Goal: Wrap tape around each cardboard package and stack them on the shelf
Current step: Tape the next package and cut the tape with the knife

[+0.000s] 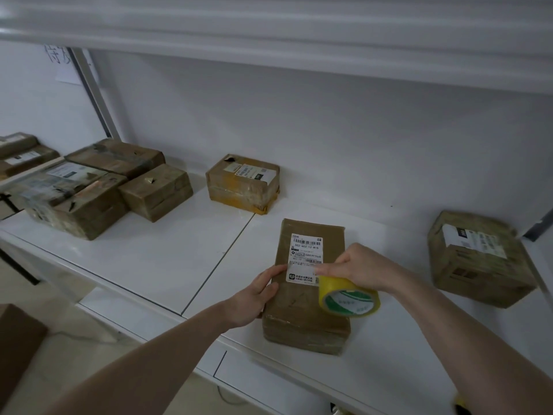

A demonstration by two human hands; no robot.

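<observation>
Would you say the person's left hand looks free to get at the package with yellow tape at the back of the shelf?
Probably not yet: the left hand is steadying the labelled package. The shelf toward the yellow-taped package looks unobstructed, though.

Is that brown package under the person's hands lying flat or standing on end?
Lying flat. The brown package rests on its broad face on the white shelf, shipping label facing up.

A white paper sheet [67,65] with blurred, perhaps handwritten, characters hangs upper left.
</observation>
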